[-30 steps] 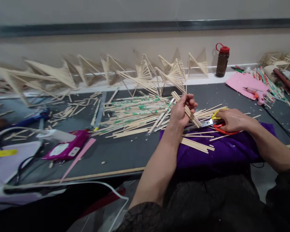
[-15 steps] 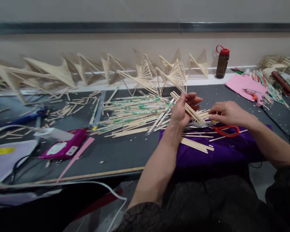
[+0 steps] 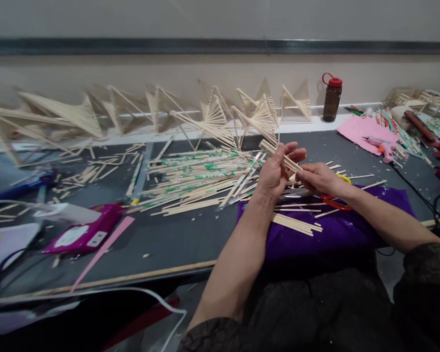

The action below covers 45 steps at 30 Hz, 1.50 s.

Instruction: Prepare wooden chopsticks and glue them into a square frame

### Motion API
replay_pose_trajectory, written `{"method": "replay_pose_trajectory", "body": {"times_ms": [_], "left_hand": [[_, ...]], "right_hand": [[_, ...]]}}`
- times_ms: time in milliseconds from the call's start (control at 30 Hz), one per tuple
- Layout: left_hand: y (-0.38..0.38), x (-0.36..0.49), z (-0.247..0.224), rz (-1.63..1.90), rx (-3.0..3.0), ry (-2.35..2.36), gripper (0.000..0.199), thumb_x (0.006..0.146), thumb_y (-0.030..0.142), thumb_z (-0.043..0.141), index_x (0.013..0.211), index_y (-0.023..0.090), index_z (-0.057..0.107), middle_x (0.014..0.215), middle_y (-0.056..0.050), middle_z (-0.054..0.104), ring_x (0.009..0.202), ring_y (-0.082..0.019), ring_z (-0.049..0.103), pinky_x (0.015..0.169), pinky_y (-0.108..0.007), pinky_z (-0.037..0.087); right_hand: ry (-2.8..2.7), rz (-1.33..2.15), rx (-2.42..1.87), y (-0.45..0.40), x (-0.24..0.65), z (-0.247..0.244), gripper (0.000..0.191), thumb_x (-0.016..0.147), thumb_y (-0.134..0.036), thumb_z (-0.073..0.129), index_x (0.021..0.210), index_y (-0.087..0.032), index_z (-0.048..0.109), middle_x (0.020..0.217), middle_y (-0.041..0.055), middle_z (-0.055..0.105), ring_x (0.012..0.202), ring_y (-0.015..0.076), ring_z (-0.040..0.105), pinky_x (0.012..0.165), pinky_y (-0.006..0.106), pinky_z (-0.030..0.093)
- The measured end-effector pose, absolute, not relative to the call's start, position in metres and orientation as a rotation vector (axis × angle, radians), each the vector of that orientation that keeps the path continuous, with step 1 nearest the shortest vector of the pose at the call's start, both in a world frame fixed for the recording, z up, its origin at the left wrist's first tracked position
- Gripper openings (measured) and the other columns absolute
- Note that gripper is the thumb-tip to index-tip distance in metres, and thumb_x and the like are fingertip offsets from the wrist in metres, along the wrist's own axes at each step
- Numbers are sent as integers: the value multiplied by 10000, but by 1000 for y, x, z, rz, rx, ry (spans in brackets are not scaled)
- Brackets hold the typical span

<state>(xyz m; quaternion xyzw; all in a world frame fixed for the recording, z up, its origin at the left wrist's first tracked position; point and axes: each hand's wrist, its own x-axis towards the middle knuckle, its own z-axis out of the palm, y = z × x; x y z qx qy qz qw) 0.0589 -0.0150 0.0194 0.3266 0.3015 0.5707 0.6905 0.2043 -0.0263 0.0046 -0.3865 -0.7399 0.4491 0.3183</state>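
Right hand (image 3: 322, 177) is off the yellow-and-red scissors (image 3: 330, 201), which it had by the handles a second ago. It's now up at the lower end of the wooden stick bundle (image 3: 292, 165), fingers on it. Scissors now lie loose, partly hidden behind that hand and wrist. Bundle tilts flatter than before. Left hand (image 3: 275, 171): fingers less curled than a second ago. Camera view swung slightly right.

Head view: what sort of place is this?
Probably a craft or model-making workshop, perhaps a classroom. A row of stick models, a pink glue gun and a heap of sticks suggest it.
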Motion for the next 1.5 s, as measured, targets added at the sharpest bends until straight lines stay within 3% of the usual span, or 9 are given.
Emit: {"method": "replay_pose_trajectory", "body": {"times_ms": [200,467,700,1267,1500], "left_hand": [[-11,56,10,1189,787,769,160,738,193,725,884,145,682,788,-53,735,704,-137,690,723,-273,546],[-13,61,9,1251,742,820,149,688,161,755,808,121,677,689,-46,722,596,-134,670,626,-253,556],[-8,53,12,1356,697,920,164,719,196,742,846,133,658,715,-19,719,622,-118,686,505,-167,512],[-3,42,14,1446,640,965,86,773,179,692,827,128,648,708,-13,720,577,-106,678,469,-151,506],[-6,48,13,1323,684,982,103,746,164,707,821,116,657,678,-24,714,561,-109,669,454,-152,504]], "right_hand": [[-1748,1287,-1084,-27,211,4,356,842,-507,509,727,-171,532,560,-32,561,424,69,489,420,192,372],[-1731,1325,-1127,-28,211,8,332,838,-472,518,740,-159,571,511,-48,535,378,60,461,382,182,340],[-1859,1195,-1167,-24,213,4,274,842,-393,473,748,-160,582,486,-63,500,376,66,437,405,191,323],[-1937,1182,-1280,-17,228,7,154,773,-200,486,788,-152,631,525,-41,567,395,67,473,417,182,356],[-1758,1087,-1176,-14,228,5,284,783,-402,539,803,-148,665,675,4,614,552,86,515,516,196,407]]}}
